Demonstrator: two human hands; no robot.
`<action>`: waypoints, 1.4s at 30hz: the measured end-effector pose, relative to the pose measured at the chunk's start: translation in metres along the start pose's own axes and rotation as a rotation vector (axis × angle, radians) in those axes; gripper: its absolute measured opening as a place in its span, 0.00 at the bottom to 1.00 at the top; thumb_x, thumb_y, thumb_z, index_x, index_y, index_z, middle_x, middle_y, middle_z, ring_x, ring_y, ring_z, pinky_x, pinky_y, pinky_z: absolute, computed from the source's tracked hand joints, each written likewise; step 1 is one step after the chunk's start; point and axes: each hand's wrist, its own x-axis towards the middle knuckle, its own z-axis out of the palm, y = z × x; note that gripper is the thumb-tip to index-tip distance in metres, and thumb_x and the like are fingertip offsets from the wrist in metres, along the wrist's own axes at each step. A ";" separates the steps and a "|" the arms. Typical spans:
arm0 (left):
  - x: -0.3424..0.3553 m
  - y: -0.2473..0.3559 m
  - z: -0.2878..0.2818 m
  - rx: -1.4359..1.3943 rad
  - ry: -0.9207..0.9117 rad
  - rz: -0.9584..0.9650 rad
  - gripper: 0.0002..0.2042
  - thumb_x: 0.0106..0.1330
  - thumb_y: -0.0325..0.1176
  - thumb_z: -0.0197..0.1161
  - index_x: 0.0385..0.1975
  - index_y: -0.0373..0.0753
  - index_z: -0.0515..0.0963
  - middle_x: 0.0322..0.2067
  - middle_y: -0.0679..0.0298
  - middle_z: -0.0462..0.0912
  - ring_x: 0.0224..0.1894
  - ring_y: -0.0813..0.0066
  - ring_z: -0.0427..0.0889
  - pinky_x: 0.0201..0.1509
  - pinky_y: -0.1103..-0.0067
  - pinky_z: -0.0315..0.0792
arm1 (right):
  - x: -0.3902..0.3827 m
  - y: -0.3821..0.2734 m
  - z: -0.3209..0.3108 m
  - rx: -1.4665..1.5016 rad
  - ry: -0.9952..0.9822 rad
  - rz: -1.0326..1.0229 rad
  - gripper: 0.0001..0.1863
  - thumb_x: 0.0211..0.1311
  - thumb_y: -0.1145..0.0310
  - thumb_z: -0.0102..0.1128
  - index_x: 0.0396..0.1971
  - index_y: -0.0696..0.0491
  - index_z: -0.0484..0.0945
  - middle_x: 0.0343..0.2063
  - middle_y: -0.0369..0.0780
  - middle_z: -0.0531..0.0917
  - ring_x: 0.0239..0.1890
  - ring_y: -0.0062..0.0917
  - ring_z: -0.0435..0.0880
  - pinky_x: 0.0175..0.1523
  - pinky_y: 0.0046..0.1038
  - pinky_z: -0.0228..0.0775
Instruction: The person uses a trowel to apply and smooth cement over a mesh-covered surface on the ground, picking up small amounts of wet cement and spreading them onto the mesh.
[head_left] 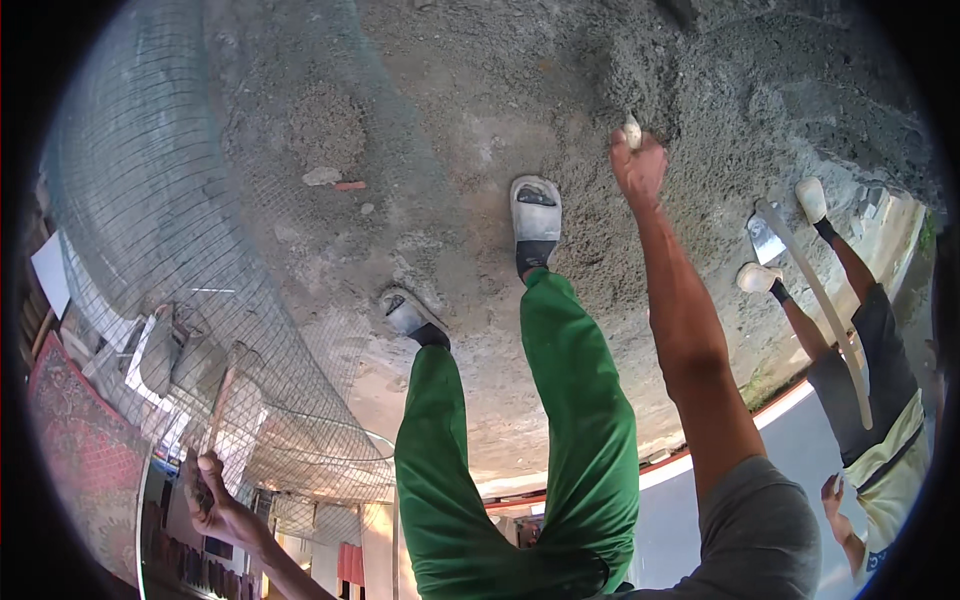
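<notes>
My right hand (640, 172) reaches far forward over grey, gravelly sand. It is closed round a pale, rounded handle (632, 132) whose tip shows above the fist; the tool's other end cannot be made out. At the lower left, my left hand (222, 512) grips a narrow wooden stick (221, 402), thumb laid along it. The stick points upward, overlapping the wire mesh (230, 250) in the picture; whether they touch is unclear. My feet, in pale slide sandals (536, 210) and dark socks, stand apart on the ground between the hands.
At the right stands another person in dark shorts (845, 385), with a long-handled shovel (768, 238) by their feet. A patterned red rug (85, 450) hangs at the far left. One small red piece (350, 186) and a pale stone (321, 176) lie on the ground.
</notes>
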 end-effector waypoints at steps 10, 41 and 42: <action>-0.006 0.013 -0.008 -0.020 0.032 -0.014 0.16 0.76 0.37 0.70 0.51 0.29 0.86 0.40 0.60 0.88 0.42 0.73 0.84 0.53 0.74 0.80 | -0.128 -0.208 0.033 -0.070 -0.223 -0.080 0.29 0.62 0.50 0.66 0.48 0.62 0.79 0.35 0.57 0.89 0.42 0.58 0.89 0.51 0.55 0.79; 0.034 0.060 -0.031 -0.032 -0.052 0.085 0.13 0.75 0.33 0.72 0.51 0.30 0.87 0.39 0.63 0.89 0.41 0.76 0.84 0.49 0.77 0.82 | -0.066 -0.039 -0.081 0.004 -0.093 0.055 0.26 0.61 0.48 0.67 0.36 0.61 0.84 0.31 0.58 0.88 0.39 0.59 0.89 0.46 0.52 0.78; 0.041 0.050 -0.040 -0.036 -0.083 0.063 0.14 0.74 0.33 0.72 0.52 0.29 0.86 0.40 0.62 0.89 0.42 0.75 0.85 0.50 0.76 0.82 | -0.078 -0.071 -0.075 0.074 -0.081 0.025 0.26 0.61 0.48 0.67 0.37 0.62 0.84 0.31 0.58 0.88 0.39 0.59 0.89 0.46 0.52 0.79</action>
